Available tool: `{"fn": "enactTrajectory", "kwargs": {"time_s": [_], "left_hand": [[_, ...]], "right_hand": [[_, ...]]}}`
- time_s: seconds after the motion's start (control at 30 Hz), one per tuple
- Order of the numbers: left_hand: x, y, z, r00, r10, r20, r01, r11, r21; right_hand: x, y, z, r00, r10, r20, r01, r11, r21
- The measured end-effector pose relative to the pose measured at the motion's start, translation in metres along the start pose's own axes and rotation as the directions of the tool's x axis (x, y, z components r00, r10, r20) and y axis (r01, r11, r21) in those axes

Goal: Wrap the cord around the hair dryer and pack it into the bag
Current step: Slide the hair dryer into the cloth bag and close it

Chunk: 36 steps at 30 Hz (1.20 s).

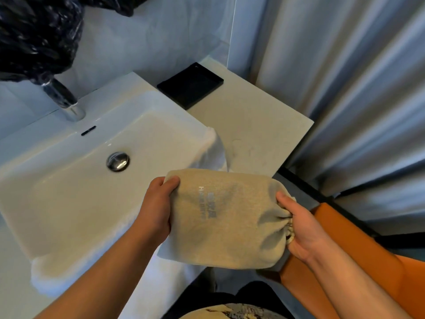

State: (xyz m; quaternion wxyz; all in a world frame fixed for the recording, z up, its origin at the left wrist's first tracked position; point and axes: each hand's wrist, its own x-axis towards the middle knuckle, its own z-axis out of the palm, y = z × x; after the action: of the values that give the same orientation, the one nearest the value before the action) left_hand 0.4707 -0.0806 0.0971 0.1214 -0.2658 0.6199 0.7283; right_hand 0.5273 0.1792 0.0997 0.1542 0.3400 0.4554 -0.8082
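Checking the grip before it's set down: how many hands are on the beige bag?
2. The left hand grips the bag at its bottom end; the right hand pinches its gathered mouth.

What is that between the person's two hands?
In the head view, a beige drawstring bag spans the gap: the left hand grips its closed end, the right hand pinches its gathered mouth.

Matt beige cloth bag (227, 217), glossy white ceramic sink (69, 180), shiny chrome tap (66, 102), speckled matt stone worktop (257, 125)
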Motion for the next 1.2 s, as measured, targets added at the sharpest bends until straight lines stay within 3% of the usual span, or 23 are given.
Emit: {"fn": "enactTrajectory", "kwargs": {"time_s": [0.37,0.63,0.93,1.2], "left_hand": [[0.052,0.026,0.027,1.000,-0.016,-0.006,0.016,1.000,-0.022],[0.068,0.034,0.056,0.989,-0.023,-0.148,0.012,0.997,-0.076],[0.088,0.040,0.159,0.957,-0.027,-0.288,0.013,0.999,-0.048],[0.109,0.059,0.248,0.920,-0.063,-0.386,0.008,0.990,-0.144]], "right_hand": [[0.046,-0.052,0.024,1.000,0.020,0.018,-0.020,1.000,-0.013],[0.091,-0.091,0.023,0.992,0.072,0.099,-0.063,0.994,-0.087],[0.164,-0.177,-0.024,0.981,0.132,0.140,-0.107,0.979,-0.172],[0.225,-0.259,-0.060,0.953,0.211,0.216,-0.146,0.949,-0.281]]}}
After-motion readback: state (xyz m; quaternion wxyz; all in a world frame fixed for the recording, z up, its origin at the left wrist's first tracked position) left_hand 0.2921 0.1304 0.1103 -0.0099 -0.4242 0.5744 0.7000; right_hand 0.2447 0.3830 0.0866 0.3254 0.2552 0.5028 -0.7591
